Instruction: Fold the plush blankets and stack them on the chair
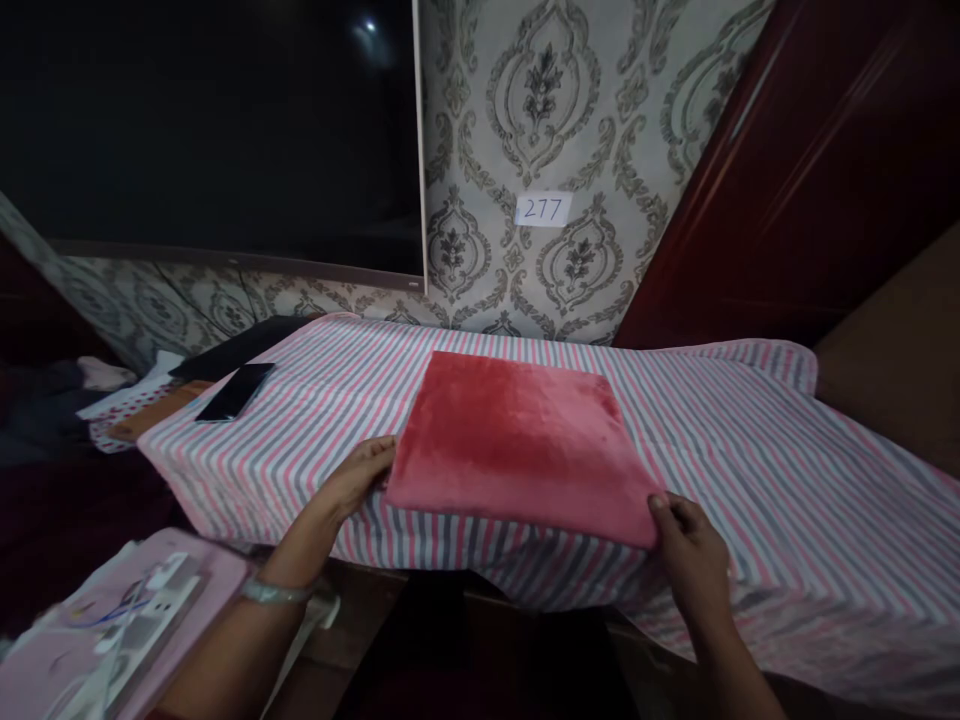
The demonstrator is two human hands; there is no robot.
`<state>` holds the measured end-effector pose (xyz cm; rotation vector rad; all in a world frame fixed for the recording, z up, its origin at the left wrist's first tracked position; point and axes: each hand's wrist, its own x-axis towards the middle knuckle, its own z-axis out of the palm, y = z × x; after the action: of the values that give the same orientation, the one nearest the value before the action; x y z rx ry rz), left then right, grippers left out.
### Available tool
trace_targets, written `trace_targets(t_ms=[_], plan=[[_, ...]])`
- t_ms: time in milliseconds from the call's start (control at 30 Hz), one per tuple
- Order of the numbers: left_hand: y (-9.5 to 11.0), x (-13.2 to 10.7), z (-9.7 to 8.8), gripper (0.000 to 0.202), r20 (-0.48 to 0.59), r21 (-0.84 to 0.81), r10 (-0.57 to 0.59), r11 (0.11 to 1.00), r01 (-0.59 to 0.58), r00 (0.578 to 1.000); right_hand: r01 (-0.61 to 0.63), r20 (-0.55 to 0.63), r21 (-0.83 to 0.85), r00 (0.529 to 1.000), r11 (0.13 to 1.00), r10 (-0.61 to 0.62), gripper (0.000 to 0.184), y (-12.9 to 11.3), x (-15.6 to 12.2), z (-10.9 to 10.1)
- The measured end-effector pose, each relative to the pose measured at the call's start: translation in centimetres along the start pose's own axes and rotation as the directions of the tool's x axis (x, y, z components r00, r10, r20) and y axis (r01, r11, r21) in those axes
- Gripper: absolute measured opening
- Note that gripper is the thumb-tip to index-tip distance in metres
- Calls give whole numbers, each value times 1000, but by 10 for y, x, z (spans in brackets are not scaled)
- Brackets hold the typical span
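A red plush cushion cover (517, 440) lies flat on a table spread with a striped cloth (750, 450). Its front edge reaches the table's front edge. My left hand (364, 475) is at its left side, the fingers closed on the edge near the front left corner. At the front right corner, my right hand (690, 550) pinches the fabric between thumb and fingers. The pile looks darker in the middle and lighter along the front and right. What lies under the cover is hidden.
A black phone (236, 392) rests on the cloth at the left. Behind stand a large television (225, 130) and a patterned wall with a paper label (544, 209). At lower left, a power strip (142, 620) with cables sits on a pink surface. A dark red panel (787, 180) rises at right.
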<state>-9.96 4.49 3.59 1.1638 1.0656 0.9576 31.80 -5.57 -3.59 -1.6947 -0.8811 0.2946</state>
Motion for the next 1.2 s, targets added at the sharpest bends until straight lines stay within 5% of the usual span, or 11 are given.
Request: trace_targets(t_ms=[300,433,667,800,1000,1200], plan=[[2,-34,1,20,151,179,-3,983,-25,988,126,81,19,989,992,-127,46,7,-11,-7],[-9,-31,-3,26,77,168,54,984,-66,996,192,213,12,958,981,-190,48,11,-6,-6],[-21,-23,-9,37,-95,169,201,968,-183,975,152,171,50,972,987,-159,45,11,-3,-15],[-20,-28,-9,36,-76,219,172,964,-152,982,131,151,84,978,988,-143,45,10,-5,-12],[-31,-27,-26,44,-204,131,95,989,-69,974,90,102,173,989,981,-109,54,1,-7,-8],[-23,-17,-28,47,-179,160,18,987,11,984,71,219,162,970,984,-106,63,-6,3,-12]])
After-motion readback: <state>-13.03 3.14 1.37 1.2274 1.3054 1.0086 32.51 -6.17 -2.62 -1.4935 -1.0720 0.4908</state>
